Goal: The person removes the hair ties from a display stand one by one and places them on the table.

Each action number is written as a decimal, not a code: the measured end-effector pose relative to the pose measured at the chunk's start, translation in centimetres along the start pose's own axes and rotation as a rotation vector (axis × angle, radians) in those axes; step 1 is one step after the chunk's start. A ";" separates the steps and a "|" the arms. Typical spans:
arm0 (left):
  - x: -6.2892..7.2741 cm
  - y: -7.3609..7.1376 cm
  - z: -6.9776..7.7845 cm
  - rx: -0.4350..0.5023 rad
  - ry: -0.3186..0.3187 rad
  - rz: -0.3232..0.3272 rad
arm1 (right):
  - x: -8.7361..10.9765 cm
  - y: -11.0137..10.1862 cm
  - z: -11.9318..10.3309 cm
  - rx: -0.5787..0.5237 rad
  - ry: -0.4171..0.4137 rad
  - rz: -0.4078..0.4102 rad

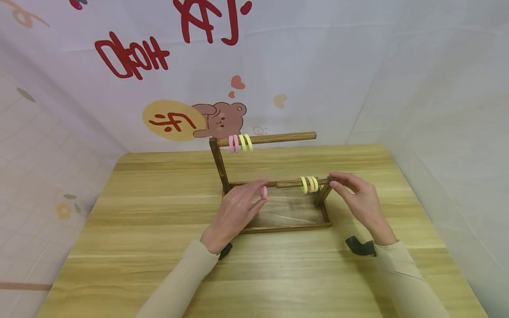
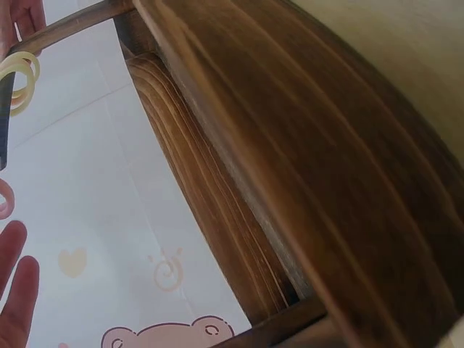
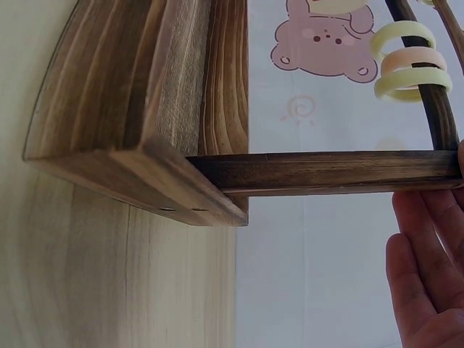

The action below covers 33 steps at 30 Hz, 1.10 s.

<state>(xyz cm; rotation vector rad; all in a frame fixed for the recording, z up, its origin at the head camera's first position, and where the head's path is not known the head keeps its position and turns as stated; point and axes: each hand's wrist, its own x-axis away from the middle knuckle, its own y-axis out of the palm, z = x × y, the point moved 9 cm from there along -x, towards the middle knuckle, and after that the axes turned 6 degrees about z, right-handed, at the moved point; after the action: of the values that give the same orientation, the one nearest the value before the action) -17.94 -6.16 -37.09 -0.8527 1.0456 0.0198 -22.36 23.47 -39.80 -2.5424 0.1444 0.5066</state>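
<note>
Left hand [image 1: 234, 207] pinches a pink ring [image 1: 263, 192] between thumb and fingertips, just off the free left end of the lower bar [image 1: 290, 183]. Ring is upright, nearly edge-on in the head view, hole axis running roughly left-right along the bar. Right hand [image 1: 359, 196] grips the wooden rack [image 1: 286, 229] atop its right post [image 1: 324, 194].

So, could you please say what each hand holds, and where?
The left hand pinches a pink ring by its edge; the right hand holds the wooden rack where its lower rod meets post.
</note>
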 end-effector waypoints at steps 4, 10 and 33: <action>0.3 -0.2 -0.1 0.014 -0.010 -0.020 | 0.0 0.0 0.0 -0.005 0.000 0.003; 0.6 -0.7 0.1 0.036 -0.004 -0.047 | 0.0 -0.1 0.0 -0.003 -0.002 0.010; 4.4 -2.6 1.2 0.046 0.116 -0.093 | 0.1 0.1 0.1 0.014 0.004 -0.006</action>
<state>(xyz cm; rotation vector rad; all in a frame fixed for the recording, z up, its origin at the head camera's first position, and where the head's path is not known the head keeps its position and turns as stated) -13.71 -8.79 -38.58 -0.8677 1.1095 -0.1330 -22.31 23.48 -39.95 -2.5293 0.1406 0.4965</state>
